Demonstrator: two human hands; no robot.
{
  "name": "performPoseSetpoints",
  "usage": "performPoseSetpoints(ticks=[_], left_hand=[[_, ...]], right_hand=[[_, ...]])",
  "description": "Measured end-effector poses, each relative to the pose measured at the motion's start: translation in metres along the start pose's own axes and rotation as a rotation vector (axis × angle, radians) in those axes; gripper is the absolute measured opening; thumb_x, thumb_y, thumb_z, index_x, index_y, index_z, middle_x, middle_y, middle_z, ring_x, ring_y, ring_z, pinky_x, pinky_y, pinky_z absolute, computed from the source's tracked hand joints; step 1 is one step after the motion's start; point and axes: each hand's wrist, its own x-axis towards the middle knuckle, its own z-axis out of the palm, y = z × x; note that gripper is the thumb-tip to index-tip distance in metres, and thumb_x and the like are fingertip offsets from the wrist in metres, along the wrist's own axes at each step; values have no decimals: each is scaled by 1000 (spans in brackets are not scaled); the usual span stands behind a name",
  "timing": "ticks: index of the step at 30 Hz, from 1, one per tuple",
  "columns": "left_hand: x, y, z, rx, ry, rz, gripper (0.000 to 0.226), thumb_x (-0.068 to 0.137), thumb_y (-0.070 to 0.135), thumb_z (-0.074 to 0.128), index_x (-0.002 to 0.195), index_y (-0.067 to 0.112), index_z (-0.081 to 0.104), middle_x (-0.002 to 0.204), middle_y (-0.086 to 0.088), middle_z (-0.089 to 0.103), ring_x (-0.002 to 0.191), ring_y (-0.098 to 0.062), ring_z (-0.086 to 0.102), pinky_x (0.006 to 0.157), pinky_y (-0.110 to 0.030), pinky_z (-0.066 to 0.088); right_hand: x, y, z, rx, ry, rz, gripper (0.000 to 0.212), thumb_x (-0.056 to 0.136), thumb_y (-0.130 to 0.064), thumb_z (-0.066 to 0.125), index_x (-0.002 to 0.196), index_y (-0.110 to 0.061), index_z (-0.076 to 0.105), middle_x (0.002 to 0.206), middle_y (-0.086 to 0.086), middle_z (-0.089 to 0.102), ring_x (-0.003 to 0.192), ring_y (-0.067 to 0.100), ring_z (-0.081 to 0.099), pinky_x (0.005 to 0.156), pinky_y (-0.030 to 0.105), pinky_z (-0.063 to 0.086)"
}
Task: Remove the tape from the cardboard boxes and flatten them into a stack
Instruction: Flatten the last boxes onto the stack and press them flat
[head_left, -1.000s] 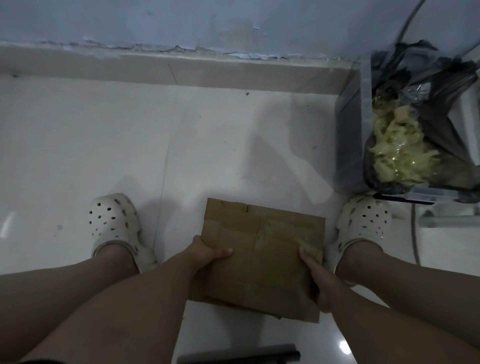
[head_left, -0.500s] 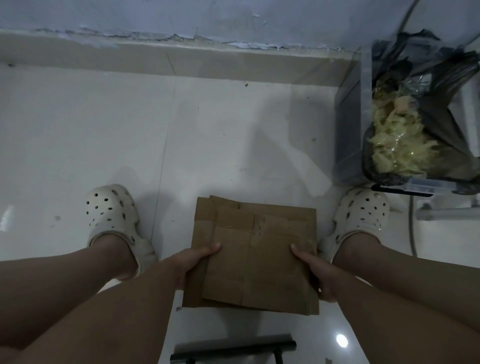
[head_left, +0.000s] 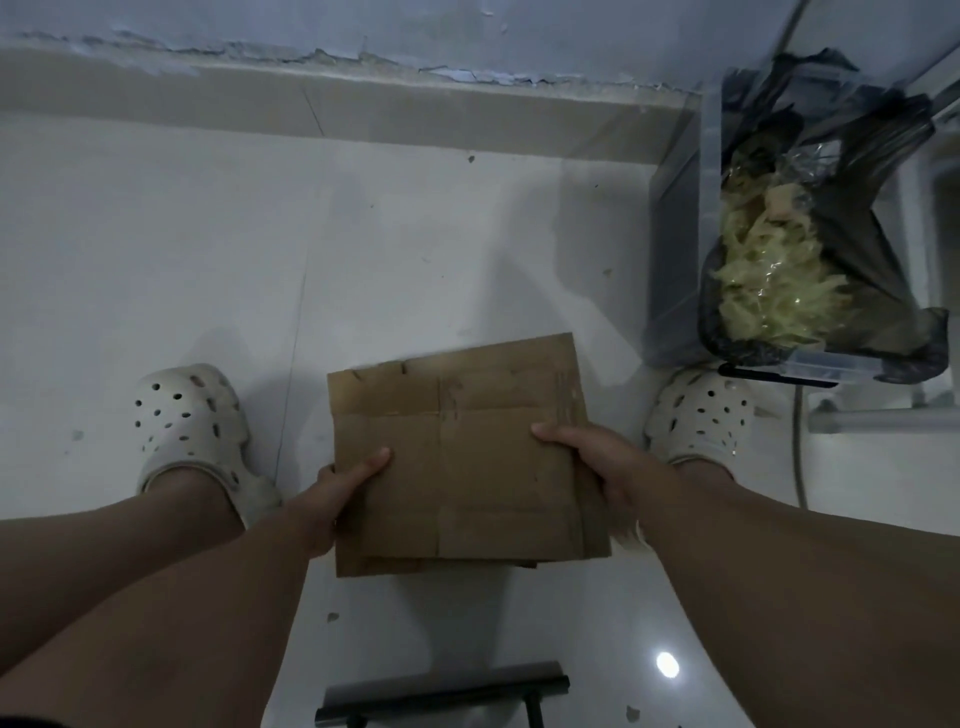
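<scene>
flattened cardboard (head_left: 457, 467) between two shoes (head_left: 192, 431), bin (head_left: 675, 270) to its right by the wall (head_left: 363, 26).

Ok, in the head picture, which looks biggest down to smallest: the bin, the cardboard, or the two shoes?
1. bin, though partly cut off
2. cardboard
3. left shoe and right shoe, about alike

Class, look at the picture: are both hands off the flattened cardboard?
No, the left hand and the right hand each grip a side edge of the flattened cardboard.
</scene>
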Motion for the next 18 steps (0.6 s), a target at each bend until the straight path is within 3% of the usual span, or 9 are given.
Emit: performPoseSetpoints(ticks=[1,4,9,12,18], left_hand=[[0,3,-1,-19,-9,4,119,47,58,83,144,16,30,133,-8,51,113,-30,52,100,-50,43],[-2,12,4,-49,-97,16,102,55,60,78,139,16,41,128,-8,59,113,-29,57,99,-48,46],[-11,46,21,-26,-104,126,77,52,63,76,112,17,61,106,-7,71,99,-26,66,78,-39,54],[-18,79,24,12,-69,250,75,52,62,81,108,15,65,101,-6,73,90,-23,70,71,-33,55],[-26,160,17,91,65,431,88,52,58,81,120,5,61,111,-8,68,96,-23,66,82,-34,52]], right_hand=[[1,-14,-2,-49,-1,-18,49,66,-37,82,107,-14,66,91,5,76,79,23,73,60,30,58],[3,-48,-9,-184,36,-58,55,64,-40,84,108,-13,66,97,6,75,89,25,72,81,39,58],[1,-68,-17,-116,61,-97,36,73,-31,79,102,-15,66,89,5,76,80,23,73,63,32,58],[-3,-67,-18,0,80,-110,32,76,-26,75,105,-14,66,92,7,75,85,25,71,68,35,56],[-7,-99,-10,149,92,-157,30,79,-30,74,103,-13,69,93,7,75,82,24,72,63,36,57]])
